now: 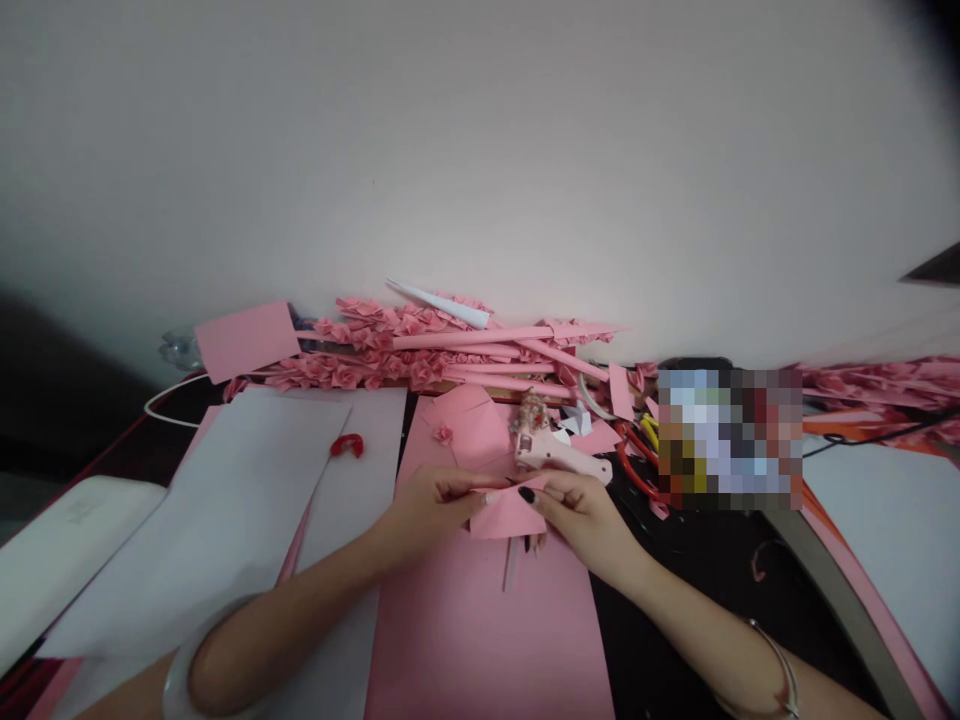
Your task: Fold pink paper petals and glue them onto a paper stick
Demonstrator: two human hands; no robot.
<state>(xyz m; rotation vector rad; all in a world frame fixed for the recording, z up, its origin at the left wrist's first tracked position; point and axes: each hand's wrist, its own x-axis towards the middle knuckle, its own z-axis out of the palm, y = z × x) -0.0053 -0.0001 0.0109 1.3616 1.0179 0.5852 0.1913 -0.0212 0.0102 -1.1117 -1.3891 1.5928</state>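
Note:
A small folded piece of pink paper (510,516) is held up between both hands near the middle of the view. My left hand (442,508) pinches its left upper edge between thumb and fingers. On the other side, my right hand (574,505) grips the right upper edge, its dark-nailed thumb on the paper. Beneath lies a large pink sheet (487,640), with a thin pale strip (510,566) on it, partly hidden by the held piece. Just beyond the hands rests a pale pink glue gun (562,457). A small paper rose (442,433) sits behind my left hand.
Pink paper flower stems (420,345) are piled along the wall. White sheets (217,500) and a red tape piece (346,446) lie at left. Red-handled scissors (637,465) and a pixelated area stand at right, near more sheets (900,520).

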